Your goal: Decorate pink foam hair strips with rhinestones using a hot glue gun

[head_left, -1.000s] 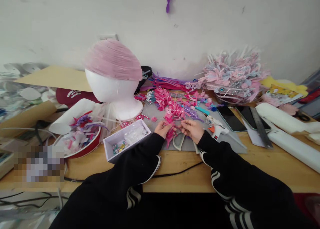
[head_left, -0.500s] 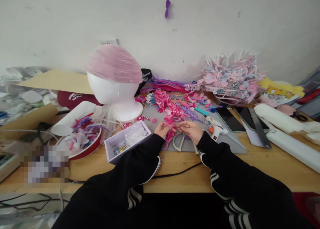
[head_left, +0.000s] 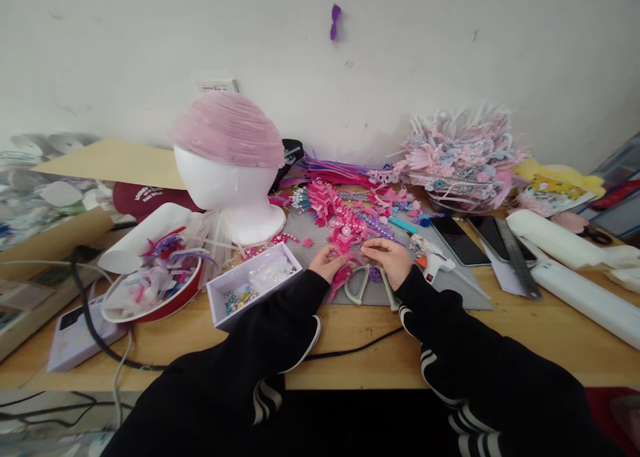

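The pink strip (head_left: 345, 242) lay at the middle of the worktop (head_left: 350, 360), not far in from its front edge, with its long axis running from that edge toward the back and its near tail slanting a little to the left. The left hand (head_left: 327, 262) was the nearer one: it grasped the strip from the left side, thumb and fingers pinching it partway along. The right hand (head_left: 388, 260) hung just beside the strip's right side, thumb and fingertips drawn close together — whether anything small sat between them I could not tell.

The strip looked soft and fuzzy, made of paired, leaf-like lobes, with a paler round ornament (head_left: 347, 231) near its far end. Under it spread a smooth grey mat (head_left: 467, 294); on this, between the hands and the front edge, lay the pale looped handles (head_left: 357, 289) of what looked like scissors. A glue gun (head_left: 437, 264), hard and whitish with orange, rested to the right of the right hand. Toward the left corner stood a rigid white box (head_left: 214, 304) of small glossy beads (head_left: 239, 300) and crinkled clear plastic (head_left: 270, 277) — long, shallow and set askew to the front edge.
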A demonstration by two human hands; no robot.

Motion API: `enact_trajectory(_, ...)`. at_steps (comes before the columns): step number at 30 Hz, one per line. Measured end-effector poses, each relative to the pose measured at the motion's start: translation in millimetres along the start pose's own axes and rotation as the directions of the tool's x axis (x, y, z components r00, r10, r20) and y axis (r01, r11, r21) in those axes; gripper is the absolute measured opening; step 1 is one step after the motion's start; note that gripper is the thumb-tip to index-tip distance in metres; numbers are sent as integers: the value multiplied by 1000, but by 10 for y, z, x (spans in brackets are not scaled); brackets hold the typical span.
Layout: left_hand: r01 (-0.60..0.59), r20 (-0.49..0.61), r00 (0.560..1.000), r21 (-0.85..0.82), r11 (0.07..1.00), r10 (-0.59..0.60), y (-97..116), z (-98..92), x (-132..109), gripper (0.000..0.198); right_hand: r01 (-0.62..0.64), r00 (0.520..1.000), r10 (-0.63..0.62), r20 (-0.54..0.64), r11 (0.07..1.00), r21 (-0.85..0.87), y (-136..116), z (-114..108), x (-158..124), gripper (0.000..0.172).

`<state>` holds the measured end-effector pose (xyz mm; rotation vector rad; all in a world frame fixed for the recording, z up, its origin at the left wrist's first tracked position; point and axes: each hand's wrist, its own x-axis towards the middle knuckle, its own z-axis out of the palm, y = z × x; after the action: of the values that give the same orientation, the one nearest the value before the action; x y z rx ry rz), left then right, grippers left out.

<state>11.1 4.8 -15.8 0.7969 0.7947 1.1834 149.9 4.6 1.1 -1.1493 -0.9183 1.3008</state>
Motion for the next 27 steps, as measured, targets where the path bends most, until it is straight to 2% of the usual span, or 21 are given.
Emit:
enact_trajectory(4, -47, -8, 999, 77, 996, 48, -37, 9, -8, 39, 191, 980, -198, -24, 967, -170, -28, 2, -24, 18)
enact_trajectory(7, -86, -33, 995, 141, 986, 92, -70, 11, -20, 35, 253, 962, -270, -27, 928, -275, -60, 16, -65, 17)
enact_trajectory(19, -119, -31, 990, 364, 924, 140, -64, -40, -66, 22, 323, 940, -342, 12, 874, -363, -55, 29, -101, 17)
enact_trajectory(27, -92, -12, 994, 382, 919, 105, -74, -17, -110, 26, 332, 937, -347, 28, 867, -372, -35, 13, -96, 16)
